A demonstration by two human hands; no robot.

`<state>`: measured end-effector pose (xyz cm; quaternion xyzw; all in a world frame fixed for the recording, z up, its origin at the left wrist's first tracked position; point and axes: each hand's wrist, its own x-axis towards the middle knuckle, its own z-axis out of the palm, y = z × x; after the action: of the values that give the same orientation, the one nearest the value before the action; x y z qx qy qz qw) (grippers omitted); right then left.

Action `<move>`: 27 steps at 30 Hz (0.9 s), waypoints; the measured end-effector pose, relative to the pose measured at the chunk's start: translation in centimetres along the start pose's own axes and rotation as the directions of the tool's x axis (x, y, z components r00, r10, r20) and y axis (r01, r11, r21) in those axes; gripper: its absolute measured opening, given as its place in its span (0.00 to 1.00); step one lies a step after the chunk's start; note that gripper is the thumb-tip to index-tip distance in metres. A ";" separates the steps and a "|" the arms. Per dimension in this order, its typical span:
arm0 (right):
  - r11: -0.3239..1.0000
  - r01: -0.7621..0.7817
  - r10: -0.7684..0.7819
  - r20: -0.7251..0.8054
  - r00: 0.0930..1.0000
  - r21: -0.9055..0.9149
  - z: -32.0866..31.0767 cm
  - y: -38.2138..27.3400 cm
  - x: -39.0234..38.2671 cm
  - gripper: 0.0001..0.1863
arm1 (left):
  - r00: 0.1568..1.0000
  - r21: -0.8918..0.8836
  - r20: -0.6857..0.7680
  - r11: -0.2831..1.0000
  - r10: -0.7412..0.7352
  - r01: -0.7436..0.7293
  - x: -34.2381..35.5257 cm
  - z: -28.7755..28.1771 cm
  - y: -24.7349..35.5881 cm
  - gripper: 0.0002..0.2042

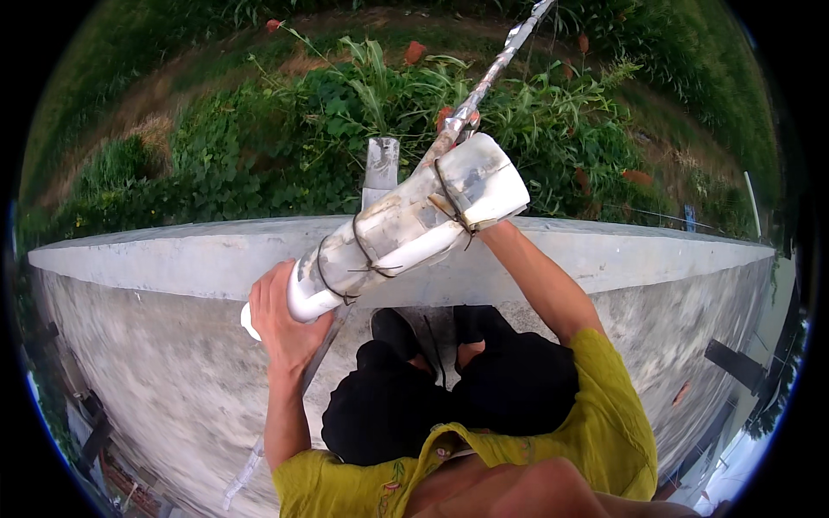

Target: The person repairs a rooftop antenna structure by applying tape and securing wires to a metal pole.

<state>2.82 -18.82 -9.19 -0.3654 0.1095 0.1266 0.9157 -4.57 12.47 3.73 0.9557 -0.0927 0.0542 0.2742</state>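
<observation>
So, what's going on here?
A person in a yellow-green shirt faces a concrete ledge with greenery beyond. The left hand grips a white plastic tube, bound with dark wires, near its left end. The right forearm disappears behind the right end, so the right hand's grip is hidden.

A stained grey concrete floor (190,363) carries dark shoes (394,332) and a small reddish fragment (681,393).
</observation>
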 end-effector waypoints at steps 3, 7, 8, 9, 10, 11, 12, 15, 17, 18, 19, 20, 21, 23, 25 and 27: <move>0.694 0.069 -0.199 -0.100 0.975 -0.716 -1.0 1.7 -0.2 0.26 | 1.000 -0.033 0.006 0.999 -0.030 0.030 0.0 0.0 -0.2 0.32; 0.530 0.010 -0.128 -0.067 0.990 -0.848 -1.7 2.0 -5.4 0.33 | 0.999 -0.007 0.005 0.999 0.040 -0.039 0.1 0.3 -0.4 0.33; 0.563 -0.001 -0.047 -0.033 0.998 -0.826 -1.1 1.9 -6.8 0.35 | 0.999 0.000 0.000 0.999 0.046 -0.046 0.2 0.1 -0.4 0.33; 0.623 -0.021 0.033 0.000 0.999 -0.782 0.5 1.3 -7.7 0.37 | 0.999 0.000 -0.004 0.999 0.053 -0.053 0.2 0.0 -0.4 0.33; 0.690 -0.031 0.087 0.040 0.995 -0.723 2.5 0.7 -8.4 0.39 | 0.998 -0.001 -0.007 0.998 0.064 -0.064 0.2 -0.1 -0.5 0.33; 0.746 -0.141 0.212 0.032 0.977 -0.651 6.7 -1.1 -8.5 0.44 | 0.999 0.010 -0.001 0.999 0.048 -0.048 -0.1 -0.3 -0.7 0.33; 0.857 -0.067 0.159 0.139 0.977 -0.511 8.1 -1.0 -8.0 0.48 | 0.998 0.010 0.020 0.998 0.059 -0.060 0.0 -0.3 -0.7 0.34; 0.990 0.034 0.009 0.308 0.951 -0.134 11.0 -0.3 -6.7 0.56 | 0.993 -0.014 0.081 0.996 0.090 -0.089 -0.1 -0.4 -0.8 0.38; 0.998 0.009 0.011 0.310 0.951 -0.064 12.2 -0.2 -6.3 0.58 | 0.988 -0.051 0.106 0.993 0.114 -0.109 -0.4 -0.3 -1.1 0.41; 0.995 0.009 0.021 0.299 0.954 -0.098 12.5 -0.6 -6.2 0.55 | 0.984 -0.059 0.106 0.989 0.143 -0.138 -0.3 -0.4 -1.1 0.43; 0.991 0.009 0.030 0.289 0.957 -0.133 12.6 -1.0 -6.1 0.52 | 0.979 -0.067 0.105 0.984 0.172 -0.166 -0.2 -0.4 -1.2 0.45; 0.986 0.008 0.039 0.278 0.960 -0.167 12.7 -1.5 -6.0 0.49 | 0.974 -0.074 0.104 0.978 0.201 -0.194 -0.1 -0.5 -1.2 0.48; 0.978 0.027 0.026 0.249 0.968 -0.207 12.7 -2.0 -5.9 0.48 | 0.963 -0.074 0.141 0.972 0.231 -0.222 0.1 -0.8 -1.2 0.54; 0.974 0.054 -0.042 0.059 0.997 -0.218 11.9 -4.0 -5.2 0.43 | 0.977 -0.047 0.132 0.986 0.168 -0.163 -0.2 -0.7 -1.5 0.56; 0.947 0.203 -0.244 -0.148 0.958 -0.248 10.7 -6.5 -3.9 0.40 | 0.977 -0.020 0.184 0.995 0.104 -0.102 0.0 -1.0 -0.8 0.55; 0.899 0.234 -0.311 -0.163 0.936 -0.370 8.3 -10.8 -1.9 0.33 | 0.940 0.055 0.326 0.990 0.105 -0.130 -0.2 -0.6 -0.8 0.46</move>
<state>5.29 -20.90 4.17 -0.5435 0.1330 -0.0271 0.8284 -4.58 13.52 3.80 0.9541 -0.1910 -0.0828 0.2155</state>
